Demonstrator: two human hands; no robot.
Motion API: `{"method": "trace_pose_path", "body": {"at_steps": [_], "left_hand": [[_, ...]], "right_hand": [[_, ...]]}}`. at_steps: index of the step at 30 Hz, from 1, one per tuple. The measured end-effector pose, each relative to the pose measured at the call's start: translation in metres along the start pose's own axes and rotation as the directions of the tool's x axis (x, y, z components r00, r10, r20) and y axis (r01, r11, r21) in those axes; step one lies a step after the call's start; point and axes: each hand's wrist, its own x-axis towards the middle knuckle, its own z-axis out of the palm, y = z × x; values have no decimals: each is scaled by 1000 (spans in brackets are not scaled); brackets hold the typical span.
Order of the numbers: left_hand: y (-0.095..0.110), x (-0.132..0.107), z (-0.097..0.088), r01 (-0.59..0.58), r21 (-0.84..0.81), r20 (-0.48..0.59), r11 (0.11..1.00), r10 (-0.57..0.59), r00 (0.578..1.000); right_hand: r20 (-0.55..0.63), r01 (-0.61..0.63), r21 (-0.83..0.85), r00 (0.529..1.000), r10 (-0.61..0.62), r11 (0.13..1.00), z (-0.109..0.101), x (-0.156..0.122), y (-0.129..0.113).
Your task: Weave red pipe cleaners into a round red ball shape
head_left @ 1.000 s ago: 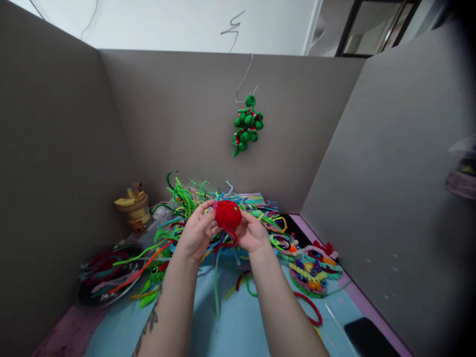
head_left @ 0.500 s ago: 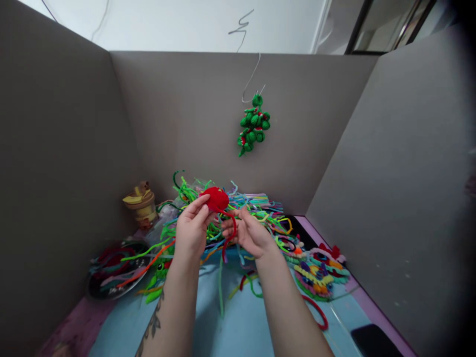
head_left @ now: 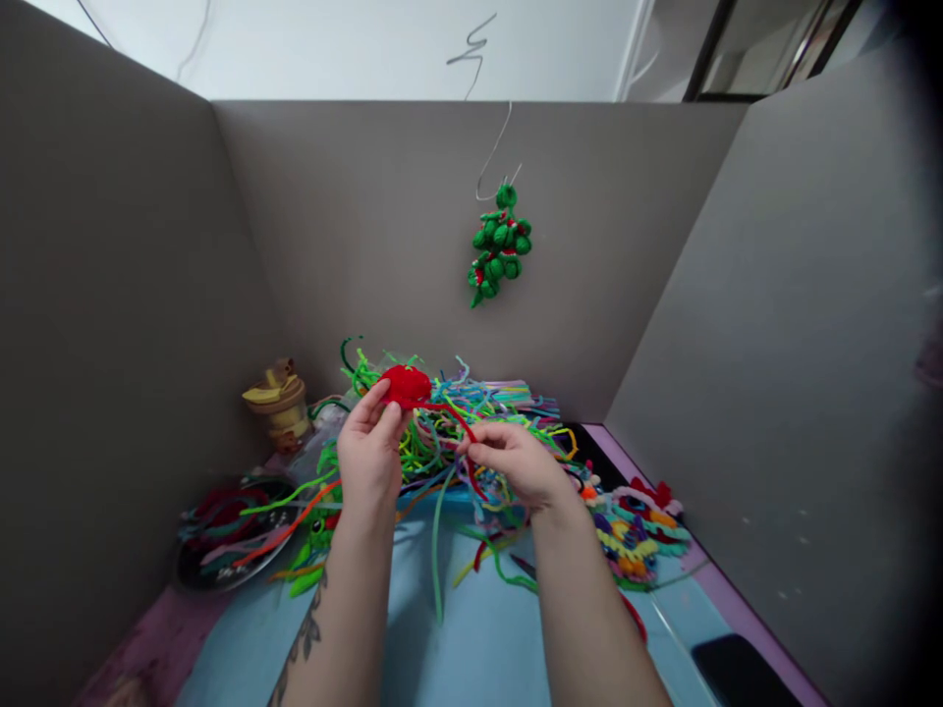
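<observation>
Head view: rounded red long-tailed piece point(head_left: 408, 386)

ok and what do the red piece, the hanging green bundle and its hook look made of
Red piece: matte and soft, probably fuzzy pipe cleaner or yarn, like the strand trailing from it.
Green bundle: likely matte yarn, from its rounded, textured lobes.
Hook: probably metal wire, thin, grey, slightly shiny and holding its bend.

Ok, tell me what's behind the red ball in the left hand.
Behind the red ball, in the left hand, is a pile of coloured strands, green ones showing past the ball, then the grey wall. What the ball and hand cover cannot be seen.
</observation>
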Motion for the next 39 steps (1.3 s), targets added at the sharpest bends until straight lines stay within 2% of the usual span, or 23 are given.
{"method": "trace_pose_path", "body": {"at_steps": [3, 5, 9, 12, 14, 16, 18, 21, 24, 27, 31, 35, 39], "left_hand": [[-1, -4, 3, 62, 33, 26, 998, -63, 998], [-3, -7, 5, 88, 50, 46, 995, -90, 995], [-6, -12, 8, 88, 84, 61, 993, -94, 994], [-8, -13, 9, 61, 108, 73, 992, -69, 995], [-10, -14, 9, 39, 122, 72, 992, -49, 996], [-10, -14, 9, 31, 129, 69, 991, -40, 997], [-10, -15, 10, 45, 113, 67, 993, -52, 996], [-9, -16, 12, 99, 56, 56, 994, -102, 993], [-8, -17, 14, 149, 11, 64, 989, -149, 987], [-8, -18, 14, 167, -9, 85, 986, -165, 983], [-11, -17, 13, 193, -52, 109, 980, -187, 976], [-11, -16, 12, 240, -87, 124, 967, -229, 966], [-10, -16, 12, 236, -92, 139, 967, -222, 965]], "right_hand": [[-117, 107, 217, 990, -83, 970, 5, -4, -8], [-225, 173, 257, 967, -116, 951, 9, -4, -11], [-412, 323, 160, 881, -234, 933, 16, -2, -13], [-519, 421, 25, 781, -348, 907, 20, -2, -13], [-563, 473, -77, 706, -430, 878, 22, -3, -13], [-571, 508, -94, 677, -464, 856, 25, -3, -12], [-561, 525, -4, 703, -437, 851, 26, -1, -10], [-535, 512, 186, 769, -351, 839, 29, 2, -8], [-527, 485, 302, 802, -280, 821, 30, 4, -6], [-517, 439, 396, 833, -200, 806, 29, 7, -5], [-464, 344, 589, 885, -42, 731, 25, 11, -2], [-412, 236, 714, 903, 123, 659, 20, 18, 3], [-384, 170, 728, 904, 189, 664, 17, 22, 10]]}}
